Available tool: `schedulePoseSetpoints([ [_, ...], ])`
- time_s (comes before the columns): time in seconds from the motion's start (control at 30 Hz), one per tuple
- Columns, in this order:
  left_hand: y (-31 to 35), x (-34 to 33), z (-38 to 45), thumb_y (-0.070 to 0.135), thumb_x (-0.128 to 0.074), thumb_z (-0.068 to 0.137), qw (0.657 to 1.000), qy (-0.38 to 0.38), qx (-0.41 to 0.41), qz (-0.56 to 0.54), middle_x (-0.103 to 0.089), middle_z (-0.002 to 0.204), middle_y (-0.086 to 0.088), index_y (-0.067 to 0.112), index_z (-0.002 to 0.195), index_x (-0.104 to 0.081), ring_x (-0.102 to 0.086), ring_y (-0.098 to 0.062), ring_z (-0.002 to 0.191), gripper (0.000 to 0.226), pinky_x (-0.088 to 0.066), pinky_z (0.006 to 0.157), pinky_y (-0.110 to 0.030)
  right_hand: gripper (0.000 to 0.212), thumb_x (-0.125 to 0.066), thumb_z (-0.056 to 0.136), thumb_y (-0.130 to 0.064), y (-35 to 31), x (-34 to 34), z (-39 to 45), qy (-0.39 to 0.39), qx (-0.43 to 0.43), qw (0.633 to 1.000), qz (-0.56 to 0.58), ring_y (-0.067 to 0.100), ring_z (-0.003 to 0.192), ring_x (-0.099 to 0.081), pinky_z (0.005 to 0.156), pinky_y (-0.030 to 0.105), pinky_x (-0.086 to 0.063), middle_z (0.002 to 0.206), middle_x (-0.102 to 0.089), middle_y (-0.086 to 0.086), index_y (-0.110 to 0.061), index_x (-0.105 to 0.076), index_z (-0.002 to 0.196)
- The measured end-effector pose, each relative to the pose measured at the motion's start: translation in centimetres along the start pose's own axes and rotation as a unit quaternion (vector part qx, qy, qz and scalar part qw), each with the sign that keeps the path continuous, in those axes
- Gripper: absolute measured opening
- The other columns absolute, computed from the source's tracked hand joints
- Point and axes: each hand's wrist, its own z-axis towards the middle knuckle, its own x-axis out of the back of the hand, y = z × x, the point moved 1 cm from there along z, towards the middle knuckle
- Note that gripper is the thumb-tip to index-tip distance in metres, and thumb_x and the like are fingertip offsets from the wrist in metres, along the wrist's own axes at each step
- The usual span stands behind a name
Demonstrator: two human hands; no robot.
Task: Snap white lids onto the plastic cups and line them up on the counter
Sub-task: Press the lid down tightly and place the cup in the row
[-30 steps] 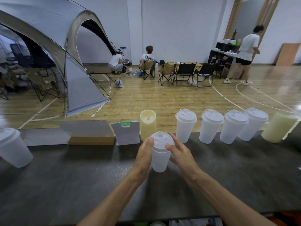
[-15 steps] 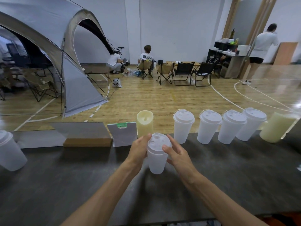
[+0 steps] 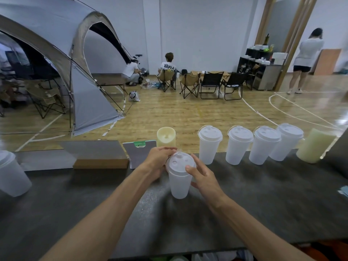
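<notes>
Your left hand [image 3: 160, 160] and right hand [image 3: 204, 177] grip the cup [image 3: 179, 182] (lid [image 3: 180, 162] seemingly seated) on the table [image 3: 263, 194].

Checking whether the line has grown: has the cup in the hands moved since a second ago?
No. The cup sits just below and right of the candle, left of the lidded row, as before.

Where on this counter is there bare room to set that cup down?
Bare dark counter lies between the held frosted plastic cup and the row of four lidded white cups, and left toward the lone cup at the edge. The back edge is crowded: flat cardboard box, cream candle, the cup row.
</notes>
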Motion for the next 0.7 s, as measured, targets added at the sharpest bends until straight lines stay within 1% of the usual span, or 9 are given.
schedulePoseSetpoints([
  [0.07,0.6,-0.2,-0.1,-0.003,-0.065,0.090,1.000,0.001,-0.019,0.008,-0.071,0.094,-0.018,0.003,0.092,-0.074,-0.064,-0.025,0.083,0.012,-0.055,0.088,-0.041,0.050,-0.065,0.096,-0.033,-0.1,0.0,0.0,0.004,-0.002,1.000,0.000,0.008,0.127,-0.057,0.111,0.047,-0.045,0.136,-0.063,-0.016,-0.036,-0.052,0.144],
  [0.17,1.2,0.0,-0.4,-0.001,-0.063,0.093,0.996,-0.004,-0.078,0.047,-0.069,0.080,-0.004,0.011,0.088,-0.076,-0.061,-0.013,0.075,0.018,-0.054,0.069,-0.021,0.052,-0.065,0.097,-0.033,-0.1,-0.1,-0.1,0.008,0.000,1.000,-0.003,0.009,0.128,-0.055,0.112,0.047,-0.045,0.139,-0.060,-0.016,-0.035,-0.050,0.146],
  [0.2,1.3,0.1,-0.5,0.002,-0.064,0.093,0.993,-0.011,-0.096,0.074,-0.070,0.079,-0.001,0.012,0.089,-0.077,-0.061,-0.010,0.073,0.017,-0.053,0.066,-0.017,0.053,-0.065,0.097,-0.033,-0.2,-0.1,-0.2,0.008,0.000,1.000,-0.004,0.009,0.129,-0.054,0.112,0.047,-0.044,0.139,-0.059,-0.016,-0.034,-0.050,0.147],
  [0.3,1.7,0.5,-0.7,0.015,-0.071,0.092,0.983,-0.032,-0.121,0.136,-0.073,0.083,0.002,0.013,0.094,-0.079,-0.063,-0.006,0.075,0.008,-0.049,0.069,-0.017,0.054,-0.064,0.097,-0.035,-0.3,-0.1,-0.3,0.004,-0.002,1.000,-0.007,0.013,0.132,-0.052,0.113,0.048,-0.043,0.137,-0.057,-0.019,-0.035,-0.047,0.148],
  [0.4,2.4,0.5,-0.7,0.024,-0.074,0.090,0.974,-0.052,-0.116,0.188,-0.072,0.086,0.003,0.011,0.097,-0.078,-0.062,-0.006,0.078,0.015,-0.047,0.071,-0.018,0.053,-0.063,0.097,-0.037,-0.5,-0.1,-0.3,0.000,-0.003,1.000,-0.012,0.013,0.132,-0.052,0.114,0.050,-0.042,0.134,-0.057,-0.021,-0.036,-0.047,0.148],
  [0.47,2.8,0.3,-0.6,0.025,-0.074,0.090,0.967,-0.051,-0.105,0.226,-0.072,0.081,0.006,0.012,0.096,-0.078,-0.061,-0.002,0.073,0.015,-0.045,0.060,-0.011,0.051,-0.063,0.097,-0.036,-0.5,-0.1,-0.4,-0.002,-0.002,1.000,-0.014,0.011,0.129,-0.054,0.113,0.050,-0.043,0.130,-0.059,-0.025,-0.037,-0.049,0.146],
  [0.53,3.2,0.1,-0.6,0.026,-0.074,0.089,0.963,-0.045,-0.088,0.249,-0.071,0.075,0.009,0.014,0.092,-0.079,-0.059,0.001,0.065,0.013,-0.042,0.052,-0.009,0.046,-0.063,0.097,-0.036,-0.4,-0.1,-0.4,-0.007,-0.001,1.000,-0.015,0.008,0.125,-0.055,0.113,0.049,-0.043,0.125,-0.060,-0.029,-0.040,-0.052,0.142],
  [0.6,3.4,0.0,-0.5,0.025,-0.075,0.089,0.961,-0.046,-0.077,0.260,-0.072,0.076,0.007,0.014,0.091,-0.080,-0.059,0.000,0.064,0.013,-0.042,0.054,-0.012,0.043,-0.063,0.097,-0.037,-0.4,-0.1,-0.4,-0.009,-0.001,1.000,-0.015,0.005,0.121,-0.056,0.112,0.049,-0.044,0.120,-0.060,-0.033,-0.044,-0.052,0.138],
  [0.7,3.5,-0.2,-0.5,0.023,-0.076,0.088,0.959,-0.045,-0.075,0.268,-0.073,0.081,0.004,0.014,0.091,-0.080,-0.059,-0.002,0.067,0.011,-0.042,0.057,-0.015,0.045,-0.063,0.097,-0.036,-0.3,-0.1,-0.3,-0.009,-0.006,1.000,-0.013,0.008,0.123,-0.055,0.112,0.050,-0.043,0.124,-0.060,-0.029,-0.044,-0.051,0.140],
])
